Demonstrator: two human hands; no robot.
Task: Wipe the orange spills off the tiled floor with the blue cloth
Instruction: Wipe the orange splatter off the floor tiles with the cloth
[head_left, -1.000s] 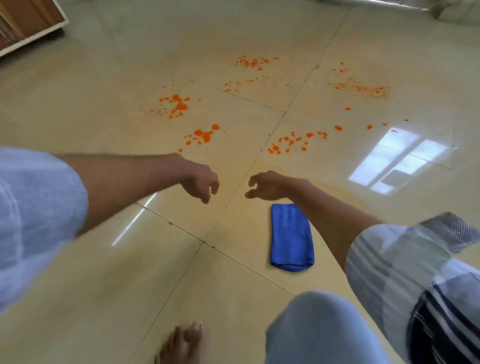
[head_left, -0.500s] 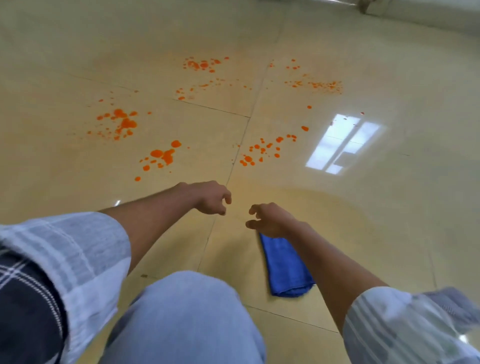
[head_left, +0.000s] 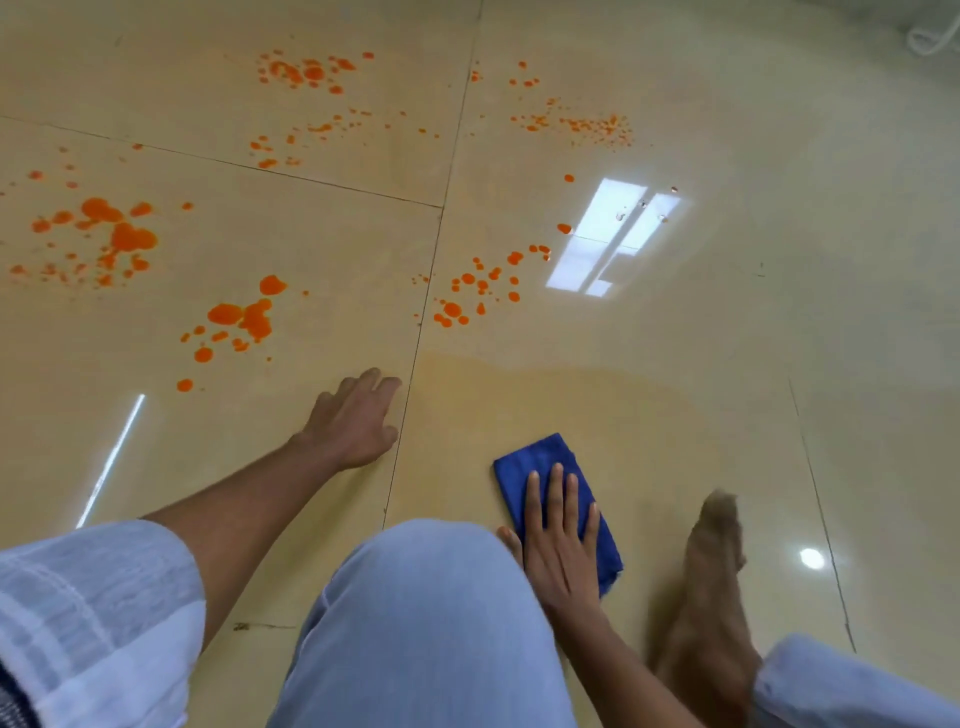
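A folded blue cloth (head_left: 540, 462) lies on the glossy beige tiled floor (head_left: 675, 405) near me. My right hand (head_left: 561, 540) lies flat on top of the cloth, fingers straight, covering its near half. My left hand (head_left: 353, 421) rests flat on the floor beside a tile joint, to the left of the cloth, holding nothing. Orange spills spread in several patches farther out: a big patch at far left (head_left: 117, 234), one in front of my left hand (head_left: 241, 317), a dotted patch at centre (head_left: 478, 288), and two patches at the back (head_left: 306, 73) (head_left: 576, 124).
My bent knee in light blue trousers (head_left: 426, 623) fills the lower middle. My bare foot (head_left: 711, 587) is on the floor to the right of the cloth. A window's reflection (head_left: 613, 239) shines on the tiles. A white object (head_left: 930, 39) sits at the top right corner.
I have come down closer to the floor. My right hand dropped from hovering above the cloth onto it. My left hand went down flat onto the tile. My foot now shows at the right.
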